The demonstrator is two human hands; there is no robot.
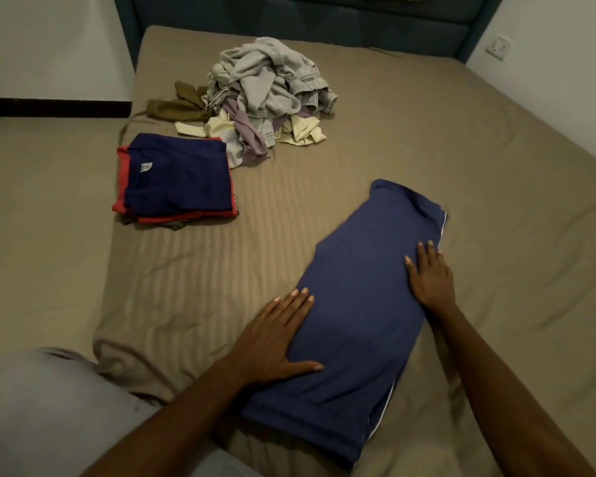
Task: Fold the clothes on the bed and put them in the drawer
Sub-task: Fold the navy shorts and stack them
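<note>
Blue garment (355,287), soft, light and limp, lies folded lengthwise on the bed (427,132) under the flat, relaxed left hand (276,339) and right hand (430,277), probably best taken by its two ends.

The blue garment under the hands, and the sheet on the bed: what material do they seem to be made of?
The blue garment looks like a soft matte knit, perhaps cotton jersey: it lies limp and smooth, with a thin white piping along one edge. The bed sheet looks like a woven fabric with a faint sheen, possibly cotton sateen: tone-on-tone stripes catch the light. Neither fibre can be confirmed.
</note>
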